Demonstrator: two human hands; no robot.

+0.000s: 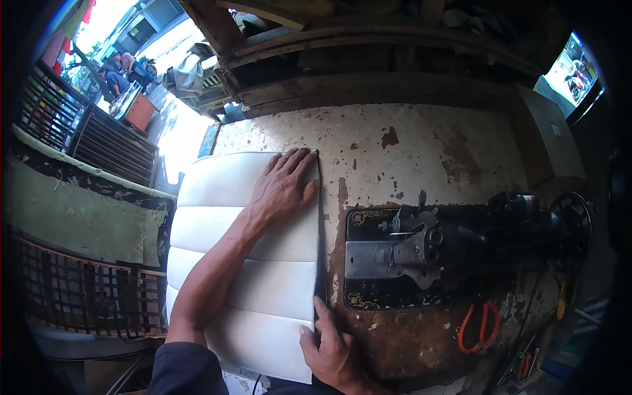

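**White quilted panel pressed flat on a worn tabletop**

The white quilted panel, a padded sheet crossed by horizontal stitched seams, lies on the left part of the tabletop, its left side reaching past the tabletop's edge. Its right edge runs straight down, just beside the black sewing machine.

The left hand rests palm down on the panel's upper right corner, fingers spread and flat, fingertips at the top edge; it grips nothing. The forearm stretches diagonally across the panel from a dark sleeve at the lower edge of the view.

The right hand sits at the panel's lower right corner, its thumb lying on the white surface and a finger laid along the right edge. It is loosely open, pressing rather than pinching.

The tabletop is pale, with peeling paint and rusty brown patches. Orange-handled scissors lie on it below the sewing machine, well apart from both hands. A dark metal railing stands at the left, and people are visible outdoors in the far upper left.
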